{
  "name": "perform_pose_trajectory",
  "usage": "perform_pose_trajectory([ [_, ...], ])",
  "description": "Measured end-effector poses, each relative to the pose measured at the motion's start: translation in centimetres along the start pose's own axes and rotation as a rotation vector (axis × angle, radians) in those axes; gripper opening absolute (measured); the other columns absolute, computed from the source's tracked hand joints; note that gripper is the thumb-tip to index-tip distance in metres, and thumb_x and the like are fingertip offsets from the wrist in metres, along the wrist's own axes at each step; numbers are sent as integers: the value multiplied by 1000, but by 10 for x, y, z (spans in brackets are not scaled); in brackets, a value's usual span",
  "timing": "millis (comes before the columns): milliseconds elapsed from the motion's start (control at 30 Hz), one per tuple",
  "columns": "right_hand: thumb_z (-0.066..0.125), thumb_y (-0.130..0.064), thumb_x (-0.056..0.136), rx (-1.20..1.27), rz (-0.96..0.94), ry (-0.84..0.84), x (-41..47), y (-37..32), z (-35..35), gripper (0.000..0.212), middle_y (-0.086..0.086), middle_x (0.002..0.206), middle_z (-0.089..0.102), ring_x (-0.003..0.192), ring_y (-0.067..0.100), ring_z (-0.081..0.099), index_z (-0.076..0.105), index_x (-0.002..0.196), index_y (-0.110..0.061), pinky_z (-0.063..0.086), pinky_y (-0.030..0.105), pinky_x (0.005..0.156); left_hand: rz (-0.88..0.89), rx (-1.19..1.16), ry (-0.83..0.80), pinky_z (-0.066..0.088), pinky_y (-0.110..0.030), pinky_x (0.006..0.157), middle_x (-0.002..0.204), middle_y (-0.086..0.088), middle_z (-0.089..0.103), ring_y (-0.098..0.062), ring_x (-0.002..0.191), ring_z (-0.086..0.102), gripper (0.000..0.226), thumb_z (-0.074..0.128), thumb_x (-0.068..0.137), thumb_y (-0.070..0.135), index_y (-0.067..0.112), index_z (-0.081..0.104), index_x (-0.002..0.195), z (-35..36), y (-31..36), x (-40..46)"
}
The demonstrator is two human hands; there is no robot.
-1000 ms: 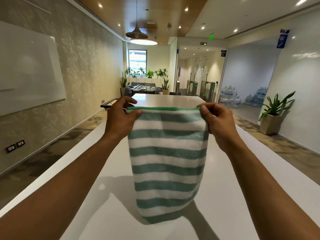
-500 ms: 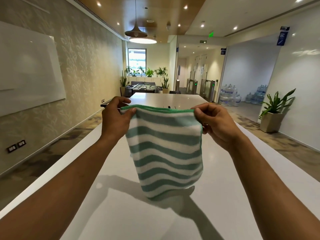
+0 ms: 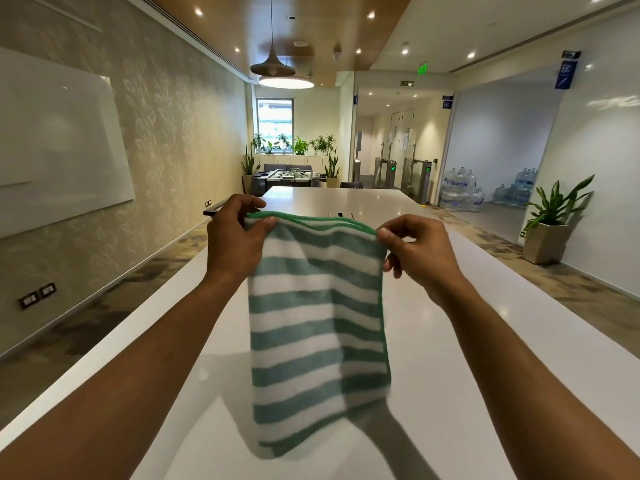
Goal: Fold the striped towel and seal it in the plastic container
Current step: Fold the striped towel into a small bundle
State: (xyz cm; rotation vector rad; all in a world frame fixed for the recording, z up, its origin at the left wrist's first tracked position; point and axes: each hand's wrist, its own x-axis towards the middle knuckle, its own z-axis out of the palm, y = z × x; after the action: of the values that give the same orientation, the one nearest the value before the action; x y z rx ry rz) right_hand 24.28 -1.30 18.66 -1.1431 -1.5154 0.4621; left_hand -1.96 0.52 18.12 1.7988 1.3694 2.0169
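The green and white striped towel [image 3: 317, 327] hangs doubled over in the air above the long white table [image 3: 450, 358]. My left hand [image 3: 235, 242] pinches its top left corner between thumb and fingers. My right hand [image 3: 419, 252] pinches the top right corner. The green-edged top border sags slightly between both hands. The towel's lower end hangs just above the tabletop, a little blurred. No plastic container is in view.
A whiteboard [image 3: 59, 147] hangs on the left wall. A potted plant [image 3: 549, 223] stands on the floor to the right, with stacked water bottles [image 3: 462, 192] behind it. A foosball table [image 3: 287, 176] sits beyond the table's far end.
The towel's lower end swung up and shortened, then dropped back down to hang long. Both hands moved slightly closer together and lower, keeping their grip on the top corners.
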Motion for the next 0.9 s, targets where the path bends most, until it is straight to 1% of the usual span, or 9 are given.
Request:
perform_pose_trajectory([
  [100,65,-20,91,83,-13,99,-2,-5,-2,5,5,91,68,62,21,65,67,90,-16,51,21,46,-1,-1,14,44,-1,67,96,6,64,0,80,58,23,77,80,17,22,63,98,-1,-2,-1],
  [200,67,-21,85,378,-5,-393,-9,-9,-14,11,6,78,69,54,17,60,72,87,-12,51,23,46,3,22,28,42,0,66,96,4,65,-1,80,59,21,76,81,18,24,63,96,-4,-5,0],
  [233,67,-21,83,460,-2,-463,-10,-11,-19,11,6,76,69,52,16,59,73,85,-12,50,24,46,-2,28,37,42,0,66,96,5,65,-3,80,59,21,76,80,18,24,63,95,-5,-6,0],
  [300,67,-20,85,457,-5,-280,-5,-8,-20,9,7,77,68,55,14,59,73,84,-14,51,29,48,-12,33,56,43,-1,67,96,5,65,-7,82,59,21,77,80,18,24,63,95,-6,-6,1],
  [400,67,-19,89,-118,-56,241,1,-1,-10,6,-1,84,66,70,14,62,70,90,-14,58,35,64,-3,36,37,43,-4,67,94,7,65,-5,81,58,22,77,79,17,24,63,95,-5,-4,1],
  [500,66,-21,90,-77,-85,199,-3,2,-3,3,-1,89,67,58,16,66,65,87,-22,57,24,50,36,31,2,41,-1,65,88,16,62,6,78,57,22,77,79,17,25,62,93,-2,-2,-3],
  [600,64,-22,92,68,-73,206,-2,-1,-5,9,-1,90,67,55,16,70,62,85,-28,57,24,48,29,15,13,41,-1,65,88,17,61,9,77,57,22,77,79,16,24,63,93,-1,1,-4],
  [800,60,-19,94,90,41,327,-3,-4,-2,4,2,101,66,78,16,72,59,98,-19,62,33,71,36,-42,43,47,-5,69,95,11,62,-2,84,59,27,78,79,20,24,61,100,-1,12,-6],
  [900,64,-21,91,52,-119,276,-14,-14,19,20,3,114,60,100,12,63,55,108,-20,57,26,85,63,-98,-46,50,-7,70,93,11,63,0,85,62,34,79,77,19,25,59,103,16,30,-14],
])
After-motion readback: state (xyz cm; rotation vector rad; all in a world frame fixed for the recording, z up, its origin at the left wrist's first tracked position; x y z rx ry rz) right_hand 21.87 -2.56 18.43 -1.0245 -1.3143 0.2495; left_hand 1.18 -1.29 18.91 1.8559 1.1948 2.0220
